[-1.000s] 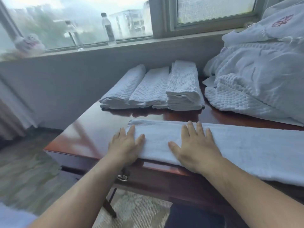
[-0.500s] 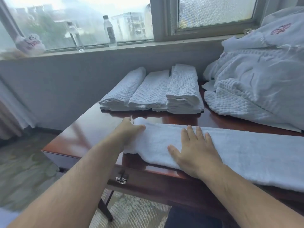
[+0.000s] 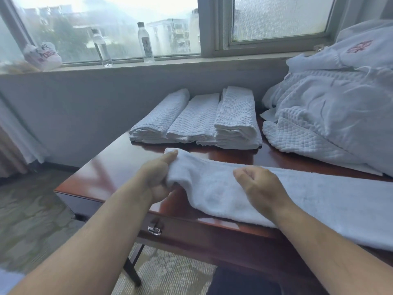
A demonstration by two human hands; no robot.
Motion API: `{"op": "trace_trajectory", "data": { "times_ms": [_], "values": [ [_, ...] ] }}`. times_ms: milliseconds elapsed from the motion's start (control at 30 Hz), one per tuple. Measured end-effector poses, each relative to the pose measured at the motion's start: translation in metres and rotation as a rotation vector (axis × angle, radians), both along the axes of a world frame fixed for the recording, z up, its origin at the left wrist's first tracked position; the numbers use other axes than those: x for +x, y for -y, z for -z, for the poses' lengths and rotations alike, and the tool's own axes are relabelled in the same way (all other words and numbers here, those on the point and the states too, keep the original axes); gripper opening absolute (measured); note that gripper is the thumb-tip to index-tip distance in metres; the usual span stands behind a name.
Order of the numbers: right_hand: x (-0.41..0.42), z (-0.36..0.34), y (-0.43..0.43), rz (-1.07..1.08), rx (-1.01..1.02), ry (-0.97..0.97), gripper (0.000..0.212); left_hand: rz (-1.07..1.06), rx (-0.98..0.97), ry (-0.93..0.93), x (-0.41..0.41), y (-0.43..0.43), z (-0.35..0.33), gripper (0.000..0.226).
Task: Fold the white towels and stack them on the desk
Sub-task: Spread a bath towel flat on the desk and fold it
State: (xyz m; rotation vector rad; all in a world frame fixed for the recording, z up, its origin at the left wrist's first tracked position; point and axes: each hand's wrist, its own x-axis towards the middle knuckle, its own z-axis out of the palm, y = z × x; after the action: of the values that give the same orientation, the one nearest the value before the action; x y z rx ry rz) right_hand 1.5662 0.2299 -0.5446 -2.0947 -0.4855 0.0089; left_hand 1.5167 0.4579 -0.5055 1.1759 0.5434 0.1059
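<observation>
A long white towel (image 3: pixel 308 201) lies folded into a strip across the front of the dark wooden desk (image 3: pixel 110 167), running off to the right. My left hand (image 3: pixel 158 177) grips its left end and has it lifted off the desk. My right hand (image 3: pixel 258 188) is over the middle of the strip with its fingers curled; whether they pinch the cloth is not visible. Behind, three folded white towels (image 3: pixel 197 122) lie side by side against the wall, the right one the highest.
A heap of unfolded white linen (image 3: pixel 331 111) fills the desk's right rear. Two water bottles (image 3: pixel 145 43) and a plastic bag (image 3: pixel 42 56) stand on the window sill. A drawer handle (image 3: pixel 154 230) sits under the desk's front edge, carpet below.
My left hand went from lying flat on the towel's left end to gripping it and lifting it. My right hand went from flat with spread fingers to curled.
</observation>
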Motion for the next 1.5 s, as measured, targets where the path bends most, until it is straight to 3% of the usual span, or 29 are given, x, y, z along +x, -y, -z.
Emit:
{"op": "trace_trajectory", "data": {
  "times_ms": [167, 267, 367, 467, 533, 633, 767, 900, 1067, 1233, 1400, 1500],
  "values": [
    [0.013, -0.022, 0.034, 0.042, 0.405, -0.398, 0.044, 0.072, 0.045, 0.064, 0.017, 0.062, -0.031, 0.02],
    [0.019, -0.033, 0.063, -0.014, 0.635, -0.634, 0.069, 0.269, 0.06, 0.059, 0.03, 0.12, -0.044, 0.017],
    [0.022, -0.037, 0.1, -0.082, 0.866, -0.765, 0.092, 0.462, 0.228, 0.091, 0.041, 0.178, -0.046, 0.014],
    [0.023, -0.032, 0.138, -0.131, 1.066, -0.872, 0.096, 0.486, 0.332, 0.218, 0.05, 0.21, -0.04, 0.025],
    [0.023, -0.026, 0.154, -0.074, 0.991, -0.895, 0.09, 0.429, 0.641, 0.361, 0.054, 0.207, -0.03, 0.028],
    [0.026, -0.019, 0.156, 0.07, 0.722, -0.82, 0.058, 0.3, 1.008, 0.454, 0.05, 0.186, -0.009, 0.025],
    [0.028, -0.016, 0.134, 0.271, 0.376, -0.619, 0.027, 0.18, 1.171, 0.411, 0.041, 0.159, 0.017, 0.026],
    [0.027, -0.025, 0.143, 0.286, 0.393, -0.585, 0.012, 0.338, 1.125, 0.378, 0.041, 0.147, 0.022, 0.038],
    [0.024, -0.05, 0.214, 0.384, 0.451, -0.495, 0.013, 0.591, 1.095, 0.505, 0.041, 0.187, 0.018, 0.045],
    [0.012, -0.065, 0.313, 0.576, 0.41, -0.384, 0.016, 0.642, 1.338, 0.664, 0.054, 0.254, 0.011, 0.047],
    [0.005, -0.056, 0.388, 0.835, 0.232, -0.271, 0.032, 0.8, 1.555, 0.658, 0.067, 0.31, 0.02, 0.056],
    [0.002, -0.043, 0.407, 0.935, 0.131, -0.301, 0.042, 0.89, 1.653, 0.634, 0.069, 0.326, 0.033, 0.059]
  ]
}}
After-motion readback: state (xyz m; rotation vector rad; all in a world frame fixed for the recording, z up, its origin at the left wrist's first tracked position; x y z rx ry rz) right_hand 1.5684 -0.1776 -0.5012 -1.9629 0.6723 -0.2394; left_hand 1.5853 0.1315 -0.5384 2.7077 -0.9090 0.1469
